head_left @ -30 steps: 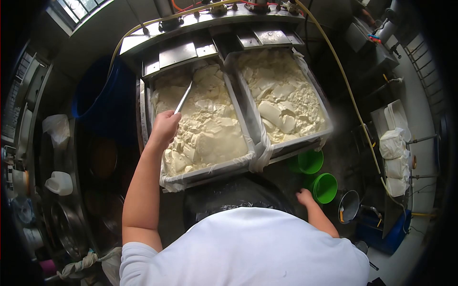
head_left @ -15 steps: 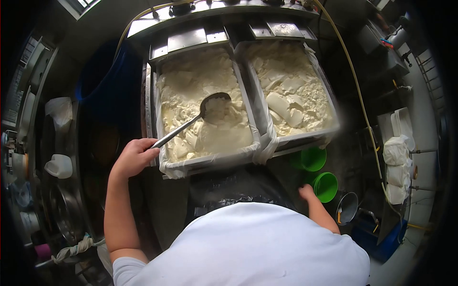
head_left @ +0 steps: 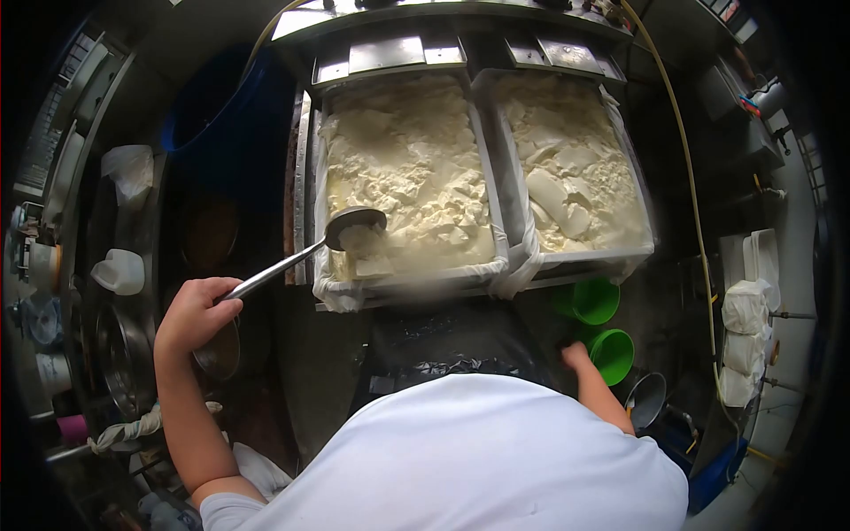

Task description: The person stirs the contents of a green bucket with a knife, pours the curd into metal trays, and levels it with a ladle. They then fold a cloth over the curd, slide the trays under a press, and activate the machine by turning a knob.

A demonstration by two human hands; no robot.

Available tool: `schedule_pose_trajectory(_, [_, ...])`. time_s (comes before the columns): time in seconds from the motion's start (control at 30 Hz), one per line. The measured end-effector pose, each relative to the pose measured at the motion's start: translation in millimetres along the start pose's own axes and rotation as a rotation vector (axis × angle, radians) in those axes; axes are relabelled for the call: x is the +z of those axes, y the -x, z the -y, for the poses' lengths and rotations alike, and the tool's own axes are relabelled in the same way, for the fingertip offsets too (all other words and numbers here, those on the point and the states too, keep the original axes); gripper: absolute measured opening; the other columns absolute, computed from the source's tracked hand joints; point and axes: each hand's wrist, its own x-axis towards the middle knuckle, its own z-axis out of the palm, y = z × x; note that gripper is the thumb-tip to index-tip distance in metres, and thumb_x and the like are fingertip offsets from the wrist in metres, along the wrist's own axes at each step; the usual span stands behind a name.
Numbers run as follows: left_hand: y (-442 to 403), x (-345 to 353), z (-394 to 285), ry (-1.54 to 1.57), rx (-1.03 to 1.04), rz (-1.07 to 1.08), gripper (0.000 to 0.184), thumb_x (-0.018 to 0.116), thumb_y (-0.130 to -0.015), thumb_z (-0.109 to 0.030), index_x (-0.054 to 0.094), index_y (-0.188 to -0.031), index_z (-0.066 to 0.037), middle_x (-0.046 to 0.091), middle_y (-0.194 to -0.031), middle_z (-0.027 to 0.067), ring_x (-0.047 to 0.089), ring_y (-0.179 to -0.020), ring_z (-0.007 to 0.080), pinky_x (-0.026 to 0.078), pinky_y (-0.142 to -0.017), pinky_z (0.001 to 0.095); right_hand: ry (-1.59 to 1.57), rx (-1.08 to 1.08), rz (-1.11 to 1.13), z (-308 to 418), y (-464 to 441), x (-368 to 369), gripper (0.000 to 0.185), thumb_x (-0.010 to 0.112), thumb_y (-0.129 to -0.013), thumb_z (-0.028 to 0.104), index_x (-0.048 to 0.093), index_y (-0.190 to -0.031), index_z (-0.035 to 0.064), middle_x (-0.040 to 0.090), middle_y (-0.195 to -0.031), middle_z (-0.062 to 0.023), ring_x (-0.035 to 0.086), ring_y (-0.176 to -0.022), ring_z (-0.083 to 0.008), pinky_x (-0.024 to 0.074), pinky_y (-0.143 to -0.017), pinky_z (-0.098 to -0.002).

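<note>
**Curd broken up in both boxes, unevenly; ladle at left box's front corner**

Biggest first: we have two cloth-lined boxes side by side, the left box (head_left: 500,239) and the right box (head_left: 633,250), both filled with pale, soft curd (head_left: 416,168). On progress, we'd call it partway: filling looks done, and the surface is lumpy and broken in both. What's left, as we judge it, is evenness. The left box has a rough middle with smoother patches towards the back; the right box shows larger slabs among its crumbs. Neither top is level.

Next down, two green buckets: the near bucket (head_left: 611,356) and the far bucket (head_left: 595,301), both on the right, below the right box.

Then the ladle (head_left: 339,227): its bowl is over the left box's front left corner, right at the curd (in it or just above, we can't tell), handle angled back to the person's left.

Smallest, the hands. The left hand (head_left: 199,314) has its fingers closed around the ladle's handle end. The right hand (head_left: 575,356) is low beside the near bucket; fingers unclear, so we can't tell how far open it is or whether it holds anything.
</note>
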Motion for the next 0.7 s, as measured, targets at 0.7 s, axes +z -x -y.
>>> schedule_pose_trajectory(0.7, [13.7,97.0,-21.9,1.196,-0.434,0.134,0.021,0.058,-0.101,-0.016,0.069,-0.112,-0.001,0.053,-0.065,-0.0006,0.036,-0.042,0.0036,0.027,-0.036,0.0214,0.25,-0.262,-0.071,-0.4,-6.0,8.9,0.024,0.065,-0.085,0.016,0.073,-0.082,-0.0069,0.072,-0.076,-0.0253,0.074,-0.071,-0.0386,0.06,-0.066,-0.0466])
